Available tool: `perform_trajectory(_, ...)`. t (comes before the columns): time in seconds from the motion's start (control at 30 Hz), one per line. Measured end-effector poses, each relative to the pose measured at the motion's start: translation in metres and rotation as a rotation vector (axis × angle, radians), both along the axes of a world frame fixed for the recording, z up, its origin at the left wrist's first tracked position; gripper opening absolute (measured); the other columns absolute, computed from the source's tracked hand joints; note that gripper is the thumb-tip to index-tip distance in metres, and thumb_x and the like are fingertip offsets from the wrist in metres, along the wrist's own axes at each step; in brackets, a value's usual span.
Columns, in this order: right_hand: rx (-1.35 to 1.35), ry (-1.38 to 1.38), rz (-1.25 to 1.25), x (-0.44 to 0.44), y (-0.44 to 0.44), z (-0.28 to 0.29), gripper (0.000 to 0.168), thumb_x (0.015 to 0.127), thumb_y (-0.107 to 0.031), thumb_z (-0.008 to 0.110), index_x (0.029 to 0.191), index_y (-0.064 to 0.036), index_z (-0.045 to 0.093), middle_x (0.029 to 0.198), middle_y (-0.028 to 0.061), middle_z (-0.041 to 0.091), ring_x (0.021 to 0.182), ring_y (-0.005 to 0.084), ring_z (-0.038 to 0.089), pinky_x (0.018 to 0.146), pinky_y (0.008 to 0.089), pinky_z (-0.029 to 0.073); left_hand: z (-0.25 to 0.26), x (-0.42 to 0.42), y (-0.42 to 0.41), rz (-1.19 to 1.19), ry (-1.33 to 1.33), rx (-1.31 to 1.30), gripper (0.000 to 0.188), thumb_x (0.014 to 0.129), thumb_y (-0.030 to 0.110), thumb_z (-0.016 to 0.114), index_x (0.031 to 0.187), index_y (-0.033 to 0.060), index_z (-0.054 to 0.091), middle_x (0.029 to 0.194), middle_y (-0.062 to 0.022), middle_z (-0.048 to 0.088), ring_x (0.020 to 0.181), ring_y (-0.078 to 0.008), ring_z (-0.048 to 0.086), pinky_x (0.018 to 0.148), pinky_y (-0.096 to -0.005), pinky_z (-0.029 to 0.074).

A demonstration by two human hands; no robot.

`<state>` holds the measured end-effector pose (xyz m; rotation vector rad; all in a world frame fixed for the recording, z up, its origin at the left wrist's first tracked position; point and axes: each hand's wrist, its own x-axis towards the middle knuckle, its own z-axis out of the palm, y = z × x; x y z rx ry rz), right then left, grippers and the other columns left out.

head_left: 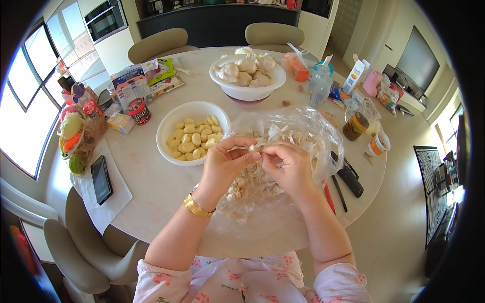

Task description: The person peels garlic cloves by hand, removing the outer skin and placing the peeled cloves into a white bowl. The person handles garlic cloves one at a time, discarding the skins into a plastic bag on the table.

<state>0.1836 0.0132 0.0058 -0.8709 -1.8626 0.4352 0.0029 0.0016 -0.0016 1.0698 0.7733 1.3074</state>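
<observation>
A small garlic clove (pixel 253 148) is pinched between the thumb and fingers of my left hand (pixel 231 157). My right hand (pixel 286 163) meets it from the right, its fingertips closed at the clove's skin. Both hands are over a clear plastic bag (pixel 318 121) spread on the table, strewn with papery garlic skins (pixel 261 181) and a few unpeeled cloves (pixel 237 187). Peeled cloves (pixel 196 139) lie in a white bowl (pixel 162 130) to the left. Whole garlic bulbs (pixel 247 66) fill another white bowl (pixel 246 91) farther back.
The round table (pixel 151 189) carries a phone (pixel 101 180) on paper at left, beside a toy basket, a small box and a red tub (pixel 139 111). On the right are a remote control (pixel 350 178), a dark stick, a jar (pixel 355 126), a paper cup (pixel 379 144) and a plastic bottle (pixel 321 85).
</observation>
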Motion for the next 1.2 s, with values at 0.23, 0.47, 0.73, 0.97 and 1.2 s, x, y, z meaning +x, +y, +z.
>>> perform_trajectory(0.23, -0.005, -0.013, -0.180, 0.014, 0.009, 0.007, 0.014, 0.082, 0.003, 0.071, 0.095, -0.002, 0.072, 0.089, 0.0075, 0.071, 0.072, 0.0157, 0.070, 0.063, 0.0262, 0.058, 0.005, -0.006, -0.001, -0.121, 0.181, -0.026, 0.025, 0.088, 0.000, 0.074, 0.113, 0.0011, 0.069, 0.102, -0.0040, 0.071, 0.093, -0.0138, 0.070, 0.081, -0.0263, 0.058)
perform_trajectory(0.47, -0.028, -0.093, -0.141, 0.020, 0.011, 0.006, 0.014, 0.082, -0.002, 0.073, 0.095, -0.003, 0.072, 0.089, 0.0089, 0.071, 0.069, 0.0202, 0.070, 0.060, 0.0308, 0.056, 0.003, -0.012, 0.002, -0.137, -0.167, -0.199, 0.023, 0.095, 0.002, 0.067, 0.117, 0.0044, 0.066, 0.112, -0.0109, 0.071, 0.095, -0.0183, 0.071, 0.078, -0.0259, 0.058)
perform_trajectory(0.73, -0.087, -0.241, -0.082, 0.022, 0.004, 0.013, 0.016, 0.080, -0.011, 0.080, 0.093, -0.005, 0.073, 0.087, 0.0069, 0.072, 0.068, 0.0222, 0.068, 0.059, 0.0321, 0.054, 0.000, -0.014, 0.003, -0.162, -0.307, -0.170, 0.022, 0.095, -0.001, 0.063, 0.116, 0.0057, 0.066, 0.117, -0.0153, 0.069, 0.097, -0.0189, 0.070, 0.080, -0.0266, 0.058)
perform_trajectory(0.97, 0.237, -0.117, 0.027, 0.009, 0.000, 0.016, 0.023, 0.082, -0.009, 0.080, 0.104, -0.008, 0.075, 0.100, 0.0066, 0.073, 0.078, 0.0216, 0.071, 0.066, 0.0303, 0.058, -0.004, -0.012, 0.006, -0.138, -0.257, -0.109, 0.021, 0.092, 0.000, 0.070, 0.112, 0.0037, 0.067, 0.104, -0.0100, 0.073, 0.095, -0.0169, 0.071, 0.086, -0.0313, 0.059)
perform_trajectory(1.2, 0.273, -0.175, 0.030, 0.009, -0.001, 0.015, 0.020, 0.081, -0.005, 0.078, 0.101, -0.006, 0.075, 0.103, 0.0068, 0.073, 0.080, 0.0224, 0.072, 0.069, 0.0308, 0.060, -0.002, -0.007, 0.003, -0.046, -0.178, -0.111, 0.020, 0.090, -0.002, 0.071, 0.110, -0.0010, 0.067, 0.098, -0.0089, 0.072, 0.090, -0.0147, 0.071, 0.081, -0.0287, 0.060)
